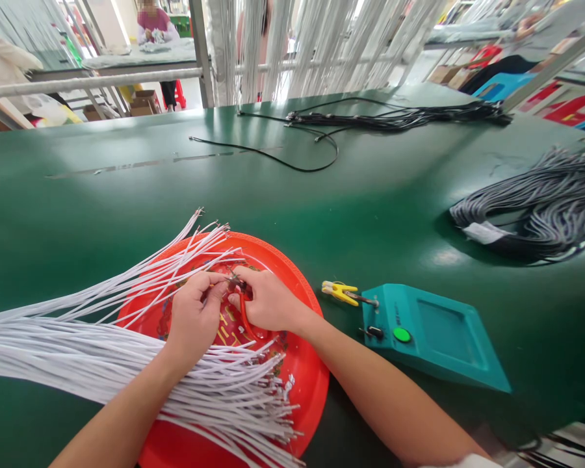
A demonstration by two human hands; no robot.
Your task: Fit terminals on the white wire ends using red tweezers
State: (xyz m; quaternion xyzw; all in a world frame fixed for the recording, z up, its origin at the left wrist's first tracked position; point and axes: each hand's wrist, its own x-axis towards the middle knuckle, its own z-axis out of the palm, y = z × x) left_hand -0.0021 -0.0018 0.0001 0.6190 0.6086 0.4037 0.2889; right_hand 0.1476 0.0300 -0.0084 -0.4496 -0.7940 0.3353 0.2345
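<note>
My left hand (195, 318) is closed in a pinch on the end of a white cable, over the round red tray (316, 370). In my right hand (273, 302) are small cutting pliers (245, 315) with red-orange handles; their dark jaws meet the cable end at the left fingertips. Fingers partly hide the jaws and the cable tip. A thick bundle of white cables (102, 348) runs in from the left, under my left forearm, its ends spread over the tray. Thinner white strands (175, 263) fan out behind my left hand.
Right of the tray sits a teal box (443, 331) with a green button (402, 335) and a yellow clip (340, 292). Grey cable coils (541, 201) lie at the right, black cables (394, 118) at the back of the green table (102, 214). White cables hang behind; people sit farther off.
</note>
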